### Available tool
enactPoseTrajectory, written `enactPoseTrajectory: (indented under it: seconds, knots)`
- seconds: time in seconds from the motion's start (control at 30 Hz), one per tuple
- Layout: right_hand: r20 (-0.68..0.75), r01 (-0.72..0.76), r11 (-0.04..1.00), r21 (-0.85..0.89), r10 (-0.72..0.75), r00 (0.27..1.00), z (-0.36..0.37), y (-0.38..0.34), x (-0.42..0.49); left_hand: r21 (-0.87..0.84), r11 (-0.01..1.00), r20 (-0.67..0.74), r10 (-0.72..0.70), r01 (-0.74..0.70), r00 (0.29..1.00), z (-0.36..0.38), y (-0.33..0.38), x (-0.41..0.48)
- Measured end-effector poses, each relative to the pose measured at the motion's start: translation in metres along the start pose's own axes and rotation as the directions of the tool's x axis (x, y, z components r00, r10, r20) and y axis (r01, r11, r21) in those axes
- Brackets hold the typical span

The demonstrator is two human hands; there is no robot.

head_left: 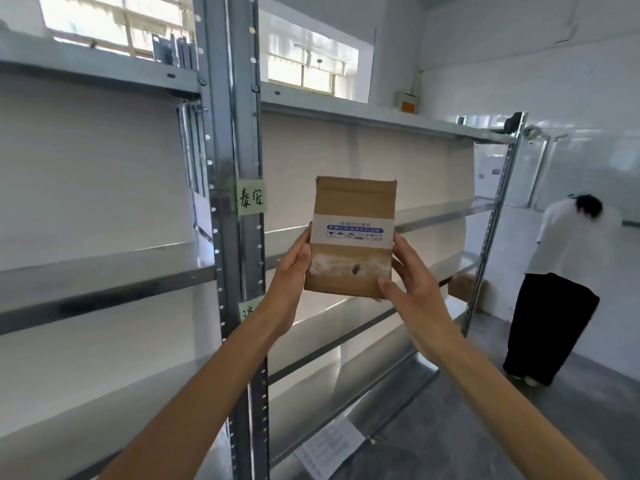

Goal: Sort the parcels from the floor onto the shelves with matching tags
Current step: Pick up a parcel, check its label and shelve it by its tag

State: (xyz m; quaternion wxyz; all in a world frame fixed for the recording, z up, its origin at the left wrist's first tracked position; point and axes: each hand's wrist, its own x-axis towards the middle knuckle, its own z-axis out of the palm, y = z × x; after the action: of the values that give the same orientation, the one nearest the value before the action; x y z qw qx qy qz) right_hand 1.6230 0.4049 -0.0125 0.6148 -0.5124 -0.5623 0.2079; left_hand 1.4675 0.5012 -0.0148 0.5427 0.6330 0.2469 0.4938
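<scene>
Two bare forearms reach up from the bottom edge. Between them a small brown cardboard parcel [351,237] is held upright at chest height, in open air in front of the shelving and touching no shelf. The left hand [289,271] presses its left edge, fingers wrapped behind and thumb on the front. The right hand [412,282] grips the right edge and lower corner, fingers closed on the card. The parcel is flat and rectangular, banded by white printed tape, with a scuffed clear strip and a small dark hole below.

Just behind stands a grey perforated metal upright [242,161] bearing a green handwritten tag [251,197]; a second tag [250,309] lower down is half hidden. Smooth metal shelves [104,271] stretch left and right. Another brown box [464,287] sits at the far right end. Beyond, on open grey floor, a person [564,289] bends over.
</scene>
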Motion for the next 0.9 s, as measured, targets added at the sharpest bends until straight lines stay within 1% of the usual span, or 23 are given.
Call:
enactPoseTrajectory:
  seconds: [0.17, 0.3, 0.43, 0.57, 0.73, 0.9]
  knots:
    - [0.042, 0.036, 0.999, 0.022, -0.037, 0.998, 0.046, -0.008, -0.003, 0.026, 0.999, -0.094, -0.018, 0.021, 0.995, -0.049, 0.011, -0.015]
    - [0.072, 0.063, 0.997, 0.042, -0.066, 0.995, 0.082, -0.011, -0.008, 0.009, 0.999, -0.15, -0.03, 0.032, 0.988, -0.084, 0.014, -0.031]
    - [0.103, 0.096, 0.993, 0.064, -0.103, 0.989, 0.115, -0.021, -0.015, 0.045, 0.999, -0.182, 0.004, 0.004, 0.983, -0.115, 0.023, -0.051]
    - [0.143, 0.129, 0.988, 0.08, -0.139, 0.98, 0.156, -0.036, -0.023, 0.069, 0.998, -0.259, 0.028, -0.01, 0.966, -0.149, 0.038, -0.076]
    - [0.204, 0.11, 0.978, 0.178, -0.146, 0.968, 0.215, -0.053, -0.043, 0.14, 0.99, -0.329, 0.077, -0.032, 0.941, -0.203, 0.055, -0.118]
    - [0.311, 0.087, 0.953, 0.291, -0.18, 0.933, 0.27, -0.064, -0.06, 0.2, 0.98, -0.426, 0.111, -0.027, 0.898, -0.254, 0.071, -0.163]
